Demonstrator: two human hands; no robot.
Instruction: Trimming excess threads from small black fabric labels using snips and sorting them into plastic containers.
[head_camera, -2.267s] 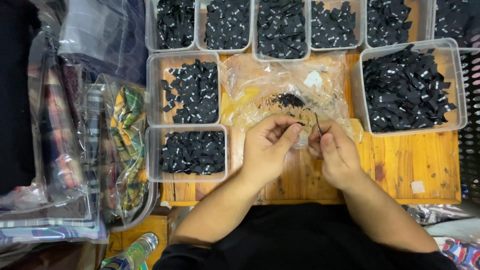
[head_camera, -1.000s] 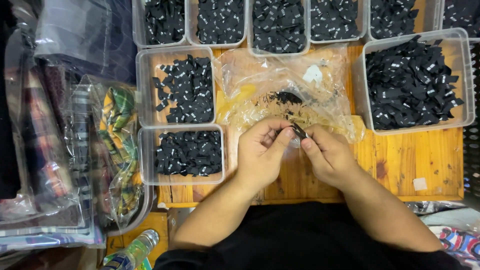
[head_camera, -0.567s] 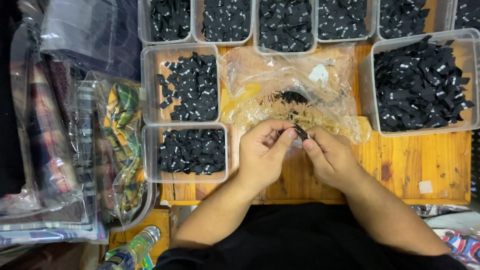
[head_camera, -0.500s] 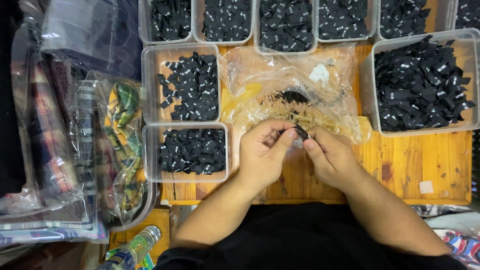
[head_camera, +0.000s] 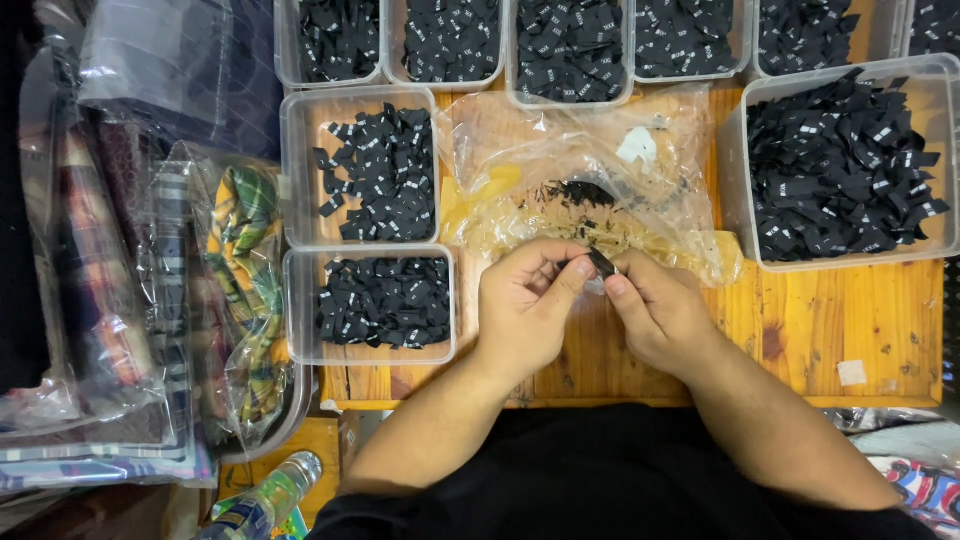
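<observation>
My left hand (head_camera: 525, 305) and my right hand (head_camera: 655, 310) meet over the wooden table (head_camera: 850, 320). Both pinch one small black fabric label (head_camera: 601, 263) between thumbs and fingertips. Just beyond them lies a crumpled clear plastic bag (head_camera: 600, 170) with a small heap of black scraps (head_camera: 585, 192) inside. A clear tub (head_camera: 300, 310) of black labels sits left of my left hand.
Several clear tubs of black labels ring the work spot: one upper left (head_camera: 295, 160), a large one at right (head_camera: 740, 180), a row along the top (head_camera: 570, 100). Bagged patterned fabrics (head_camera: 235, 260) pile up at left. A plastic bottle (head_camera: 265, 495) lies at the bottom left.
Both hands stay together at the same spot, fingers shifting slightly on the black label. The view has drifted a little.
</observation>
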